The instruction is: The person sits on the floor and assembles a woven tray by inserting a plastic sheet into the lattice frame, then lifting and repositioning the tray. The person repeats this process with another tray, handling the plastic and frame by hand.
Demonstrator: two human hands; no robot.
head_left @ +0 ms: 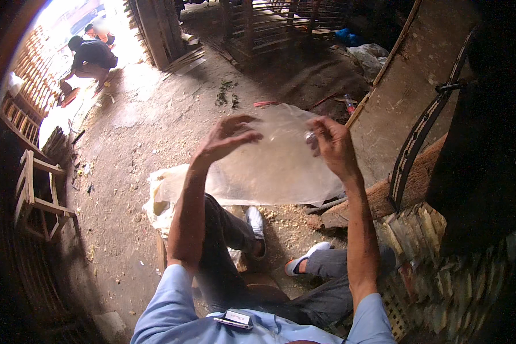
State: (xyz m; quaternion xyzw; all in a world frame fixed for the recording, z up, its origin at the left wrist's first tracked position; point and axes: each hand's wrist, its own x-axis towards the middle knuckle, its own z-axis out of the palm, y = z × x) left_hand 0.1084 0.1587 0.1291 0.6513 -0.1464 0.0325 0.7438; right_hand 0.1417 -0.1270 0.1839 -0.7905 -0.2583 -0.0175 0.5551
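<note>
Thumb and fingers of the left hand [226,139] stand well apart, with no grip showing; the right hand [337,148] is half curled, and I can't tell whether it has hold of the blurred, shiny bit [311,138] at its fingertips. Beneath both, cloudy plastic sheeting [275,172] spreads out, near crumpled pale plastic [157,203] on the left. Farther left stands a wooden frame [46,202]; far left, a person in dark clothes [93,54] crouches in bright light.
</note>
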